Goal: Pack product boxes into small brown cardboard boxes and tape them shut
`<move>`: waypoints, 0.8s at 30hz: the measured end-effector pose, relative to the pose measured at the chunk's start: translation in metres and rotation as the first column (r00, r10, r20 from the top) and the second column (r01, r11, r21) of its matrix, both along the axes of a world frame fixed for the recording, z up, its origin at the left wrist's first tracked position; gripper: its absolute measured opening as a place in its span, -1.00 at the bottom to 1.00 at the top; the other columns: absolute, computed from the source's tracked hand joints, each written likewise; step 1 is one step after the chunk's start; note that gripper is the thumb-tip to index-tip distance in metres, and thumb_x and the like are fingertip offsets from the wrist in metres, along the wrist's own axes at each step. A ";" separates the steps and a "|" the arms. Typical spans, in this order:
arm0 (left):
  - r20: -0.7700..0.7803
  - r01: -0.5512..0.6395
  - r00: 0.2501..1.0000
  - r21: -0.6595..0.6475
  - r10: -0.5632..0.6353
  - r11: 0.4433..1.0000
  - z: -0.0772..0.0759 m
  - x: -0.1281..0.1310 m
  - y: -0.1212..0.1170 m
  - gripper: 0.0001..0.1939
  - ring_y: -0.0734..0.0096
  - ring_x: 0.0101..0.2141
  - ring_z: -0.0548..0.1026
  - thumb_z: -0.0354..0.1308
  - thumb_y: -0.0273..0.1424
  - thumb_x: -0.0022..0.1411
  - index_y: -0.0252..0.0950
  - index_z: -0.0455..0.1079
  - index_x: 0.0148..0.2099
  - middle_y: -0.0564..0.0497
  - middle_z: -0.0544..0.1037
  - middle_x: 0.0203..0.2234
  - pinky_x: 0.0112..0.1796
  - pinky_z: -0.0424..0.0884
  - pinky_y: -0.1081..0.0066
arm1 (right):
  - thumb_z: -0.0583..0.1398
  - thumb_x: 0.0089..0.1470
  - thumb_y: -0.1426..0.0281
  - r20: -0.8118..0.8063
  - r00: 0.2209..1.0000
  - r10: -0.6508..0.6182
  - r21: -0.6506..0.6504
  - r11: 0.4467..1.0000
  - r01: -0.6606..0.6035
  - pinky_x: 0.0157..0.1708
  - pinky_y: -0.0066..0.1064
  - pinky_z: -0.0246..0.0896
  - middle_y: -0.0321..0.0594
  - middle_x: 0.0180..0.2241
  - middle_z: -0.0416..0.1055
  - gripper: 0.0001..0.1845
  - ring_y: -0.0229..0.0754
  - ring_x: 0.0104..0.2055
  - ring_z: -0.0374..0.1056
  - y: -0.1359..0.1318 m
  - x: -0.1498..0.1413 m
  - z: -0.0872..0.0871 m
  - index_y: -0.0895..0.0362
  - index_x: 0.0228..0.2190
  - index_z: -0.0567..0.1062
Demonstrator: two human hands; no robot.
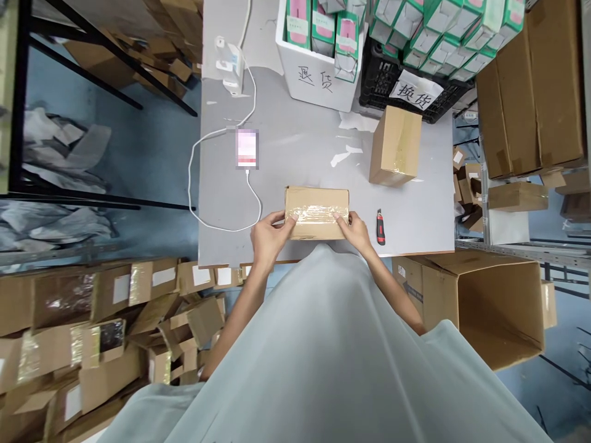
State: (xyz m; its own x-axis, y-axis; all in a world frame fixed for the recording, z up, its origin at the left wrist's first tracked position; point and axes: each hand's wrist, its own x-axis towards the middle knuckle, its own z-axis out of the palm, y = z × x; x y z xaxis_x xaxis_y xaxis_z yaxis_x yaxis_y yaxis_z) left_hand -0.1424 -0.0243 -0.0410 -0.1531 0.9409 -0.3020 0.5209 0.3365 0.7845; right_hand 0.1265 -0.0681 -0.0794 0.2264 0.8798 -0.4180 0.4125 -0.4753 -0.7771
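Observation:
A small brown cardboard box [316, 206] with shiny clear tape across it lies at the front edge of the grey table [295, 147]. My left hand [271, 237] grips its left end, thumb on the taped face. On the right end my right hand [355, 232] holds it the same way. The fingers beneath the box are partly hidden. To the right of my right hand lies a red and black utility knife [380, 227]. Farther back on the right stands a second taped cardboard box [395, 146].
At the back stand a white bin [318, 83] and a black crate [376, 77], both full of green and white boxes. A white cable [190, 166] loops around a blurred phone-like device [247, 148]. Piled cartons [152, 289] lie left; an open carton [501, 307] stands right.

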 end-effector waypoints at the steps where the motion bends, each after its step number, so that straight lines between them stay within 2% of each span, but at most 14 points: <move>1: -0.010 -0.010 1.000 -0.010 0.010 1.000 -0.001 0.000 0.001 -0.50 -0.16 -0.01 0.80 0.51 0.03 0.28 -0.21 0.77 0.09 -0.14 0.84 0.02 0.10 0.66 0.04 | 0.30 0.38 -0.33 0.021 1.000 0.010 0.003 1.000 -0.010 0.10 -0.15 0.54 -0.03 -0.04 0.76 -0.36 0.18 0.06 0.70 0.002 -0.001 -0.002 -0.01 -0.07 0.61; 7: -0.105 0.048 0.993 -0.033 -0.051 0.998 -0.008 -0.001 0.015 -0.46 -0.06 -0.07 0.75 0.63 0.09 0.14 -0.20 0.66 -0.08 -0.12 0.80 -0.08 0.05 0.61 0.12 | 0.32 0.37 -0.27 0.052 0.998 0.023 0.005 1.000 -0.023 0.05 -0.18 0.54 -0.06 -0.13 0.74 -0.42 0.13 -0.03 0.67 0.011 0.005 -0.005 0.00 -0.15 0.59; 9: -0.028 0.060 0.998 -0.046 -0.062 0.997 -0.017 -0.004 0.020 -0.41 -0.04 -0.06 0.73 0.61 0.15 0.13 -0.21 0.63 -0.08 -0.12 0.78 -0.08 0.04 0.61 0.14 | 0.33 0.34 -0.29 0.019 1.000 0.011 0.005 1.000 -0.011 0.07 -0.17 0.55 -0.06 -0.14 0.74 -0.39 0.12 -0.02 0.67 0.012 0.011 -0.005 0.02 -0.19 0.59; 11: 0.154 0.037 0.988 -0.085 -0.024 0.996 -0.033 -0.008 0.024 -0.34 -0.02 -0.03 0.73 0.48 0.28 0.23 -0.23 0.61 -0.05 -0.18 0.77 -0.03 0.04 0.61 0.15 | 0.35 0.28 -0.32 -0.072 0.997 -0.011 0.005 1.000 0.011 0.07 -0.17 0.58 -0.07 -0.15 0.75 -0.35 0.12 0.00 0.68 0.011 0.021 -0.005 0.04 -0.21 0.60; 13: 0.300 -0.027 0.951 -0.160 0.074 0.987 -0.055 -0.010 0.025 -0.23 -0.03 0.05 0.71 0.26 0.41 0.36 -0.25 0.61 -0.01 -0.26 0.75 0.07 0.09 0.60 0.13 | 0.38 0.20 -0.36 -0.199 0.979 -0.046 0.003 0.999 0.047 0.10 -0.14 0.62 -0.05 -0.13 0.77 -0.29 0.14 0.06 0.69 0.009 0.035 -0.006 0.05 -0.20 0.63; 14: 0.323 -0.064 0.937 -0.213 0.132 0.975 -0.066 -0.009 0.025 -0.18 -0.04 0.09 0.70 0.18 0.44 0.38 -0.26 0.61 0.01 -0.30 0.74 0.11 0.11 0.59 0.12 | 0.39 0.16 -0.38 -0.255 0.964 -0.069 0.008 0.997 0.073 0.13 -0.12 0.63 -0.03 -0.10 0.79 -0.26 0.16 0.11 0.70 0.007 0.044 -0.006 0.06 -0.18 0.64; 16: 0.294 -0.102 0.934 -0.320 0.201 0.942 -0.087 -0.003 0.022 -0.15 -0.09 0.12 0.68 0.17 0.48 0.35 -0.27 0.59 -0.01 -0.33 0.73 0.10 0.11 0.57 0.10 | 0.42 0.06 -0.42 -0.295 0.947 -0.131 0.036 0.988 0.148 0.22 -0.02 0.63 0.04 0.02 0.79 -0.16 0.20 0.19 0.68 0.002 0.062 -0.004 0.07 -0.09 0.67; 18: 0.277 -0.082 0.940 -0.382 0.199 0.920 -0.103 0.008 0.016 -0.17 -0.13 0.11 0.67 0.26 0.47 0.29 -0.27 0.58 -0.08 -0.31 0.75 0.01 0.09 0.56 0.11 | 0.44 0.00 -0.44 -0.201 0.953 -0.225 0.120 0.960 0.252 0.33 0.09 0.57 0.15 0.21 0.73 -0.05 0.26 0.29 0.63 -0.005 0.077 0.003 0.10 0.04 0.69; 19: 0.296 -0.058 0.938 -0.385 0.183 0.921 -0.108 0.015 0.012 -0.19 -0.13 0.11 0.66 0.29 0.45 0.28 -0.27 0.58 -0.10 -0.30 0.76 -0.04 0.09 0.56 0.12 | 0.43 0.02 -0.44 -0.129 0.955 -0.268 0.184 0.940 0.289 0.38 0.14 0.53 0.19 0.30 0.66 -0.01 0.28 0.36 0.58 -0.009 0.082 0.008 0.12 0.10 0.69; 21: 0.360 -0.026 0.919 -0.357 0.163 0.934 -0.115 0.027 0.006 -0.23 -0.09 0.10 0.65 0.32 0.42 0.29 -0.26 0.59 -0.11 -0.26 0.76 -0.09 0.08 0.56 0.15 | 0.36 0.17 -0.41 -0.027 0.953 -0.301 0.303 0.906 0.295 0.45 0.18 0.46 0.21 0.43 0.55 -0.02 0.28 0.48 0.48 -0.017 0.084 0.021 0.13 0.21 0.68; 24: 0.419 -0.031 0.890 -0.335 0.178 0.942 -0.117 0.041 0.000 -0.29 -0.02 0.05 0.67 0.37 0.36 0.28 -0.25 0.61 -0.12 -0.22 0.76 -0.15 0.07 0.57 0.17 | 0.27 0.38 -0.33 -0.010 0.980 -0.198 0.342 0.920 0.190 0.52 0.15 0.41 0.11 0.45 0.55 -0.14 0.22 0.53 0.45 -0.026 0.071 0.041 0.08 0.30 0.68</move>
